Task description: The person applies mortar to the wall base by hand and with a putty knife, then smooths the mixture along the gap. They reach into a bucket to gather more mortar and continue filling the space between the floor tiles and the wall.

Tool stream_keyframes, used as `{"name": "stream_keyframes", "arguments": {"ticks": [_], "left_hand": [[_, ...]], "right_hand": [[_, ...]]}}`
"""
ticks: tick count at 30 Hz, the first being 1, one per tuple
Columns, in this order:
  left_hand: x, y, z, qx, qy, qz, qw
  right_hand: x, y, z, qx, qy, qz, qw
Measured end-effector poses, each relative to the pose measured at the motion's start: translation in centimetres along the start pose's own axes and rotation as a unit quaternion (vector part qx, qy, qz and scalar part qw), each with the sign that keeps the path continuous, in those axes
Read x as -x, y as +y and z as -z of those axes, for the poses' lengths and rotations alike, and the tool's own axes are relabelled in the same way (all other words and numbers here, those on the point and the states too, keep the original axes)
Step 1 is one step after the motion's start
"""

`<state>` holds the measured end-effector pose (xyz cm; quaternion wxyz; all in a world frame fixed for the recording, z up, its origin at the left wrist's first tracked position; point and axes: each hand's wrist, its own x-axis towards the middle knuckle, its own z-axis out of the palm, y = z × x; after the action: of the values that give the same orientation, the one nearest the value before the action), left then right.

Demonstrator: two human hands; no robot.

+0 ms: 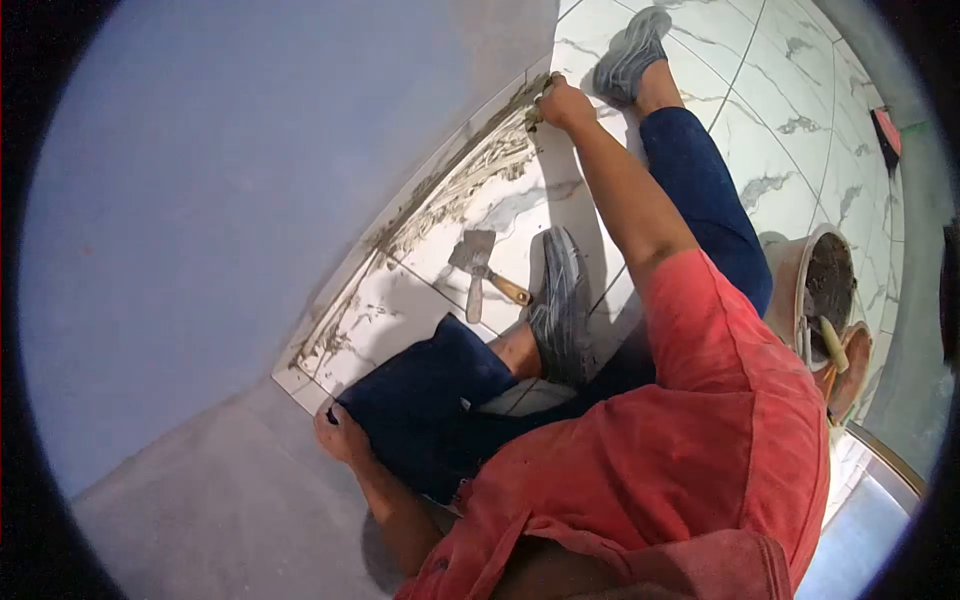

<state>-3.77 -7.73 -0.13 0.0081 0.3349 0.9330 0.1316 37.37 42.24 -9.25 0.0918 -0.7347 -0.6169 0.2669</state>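
My right hand (567, 106) reaches far along the base of the wall and is closed around something dark that I cannot make out. Below it, wet grey mortar (497, 165) is smeared along the edge between the wall tile strip and the floor. At the lower left, my left hand (342, 437) is at my bent knee, its fingers curled on the navy trouser leg (400, 395). Two scrapers lie crossed on the floor near my shoe: a putty knife with a wooden handle (510, 290) and another with a grey handle (474, 300).
A mortar-stained bucket (788, 285) stands at the right, with a wooden-handled tool (832, 342) across a second brownish container (856, 375). White marbled tiles (775, 110) cover the floor. A pale blue wall (230, 200) rises on the left above bare grey concrete (220, 500).
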Motion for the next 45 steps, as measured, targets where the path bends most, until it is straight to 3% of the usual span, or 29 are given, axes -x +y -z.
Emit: {"name": "stream_keyframes", "arguments": {"ticks": [5,9,12,13,16,22,23,26,27,30,31,34,38,41,45], "left_hand": [[-0.1,-0.2,-0.1,-0.012,0.004,-0.01,1.0],[-0.7,1.9,-0.1,-0.057,-0.004,0.011,0.998],[-0.9,1.3,0.2,-0.043,-0.034,0.006,0.998],[-0.9,0.9,0.2,-0.059,-0.029,0.002,0.998],[-0.8,0.6,-0.4,-0.045,-0.025,0.003,0.999],[-0.8,1.5,0.2,-0.033,-0.041,0.017,0.998],[-0.9,1.3,0.1,-0.024,-0.043,0.016,0.999],[-0.6,1.0,0.2,-0.035,-0.031,0.006,0.999],[-0.7,0.8,0.3,-0.027,-0.032,0.007,0.999],[-1.0,0.5,-0.2,-0.019,-0.032,0.009,0.999],[-1.1,0.3,-0.2,-0.035,-0.032,0.009,0.999],[-1.2,0.0,-0.5,-0.029,-0.033,0.001,0.999],[-1.0,0.2,-0.1,-0.009,-0.042,-0.004,0.999],[-1.4,-0.3,-0.2,-0.025,-0.038,-0.004,0.999],[-1.5,-0.5,-0.5,-0.047,-0.044,0.002,0.998]], "right_hand": [[-4.4,1.0,-1.7,0.005,-0.014,0.006,1.0],[-1.0,1.1,-0.3,0.082,-0.056,0.081,0.992],[-0.4,0.4,-0.9,0.012,-0.044,0.052,0.998],[-0.1,-0.8,-1.3,0.03,-0.093,0.036,0.995],[1.2,-3.3,-2.7,-0.088,-0.077,-0.039,0.992],[2.6,-2.1,-3.1,-0.102,-0.147,0.034,0.983],[1.5,-1.3,-4.0,-0.151,-0.1,0.056,0.982],[1.3,-2.3,-3.9,-0.315,-0.017,-0.046,0.948],[0.6,-2.6,-5.6,-0.377,-0.009,-0.051,0.925],[2.3,-3.7,-7.1,-0.4,-0.021,-0.045,0.915],[2.9,-4.0,-7.5,-0.35,-0.086,-0.049,0.931],[3.7,-3.1,-7.1,-0.279,-0.108,0.033,0.954],[1.8,-2.1,-5.7,-0.434,-0.012,-0.072,0.898],[-0.4,-3.3,-10.1,-0.273,-0.044,-0.009,0.961],[5.1,-6.3,-11.6,-0.29,-0.099,-0.035,0.951]]}}
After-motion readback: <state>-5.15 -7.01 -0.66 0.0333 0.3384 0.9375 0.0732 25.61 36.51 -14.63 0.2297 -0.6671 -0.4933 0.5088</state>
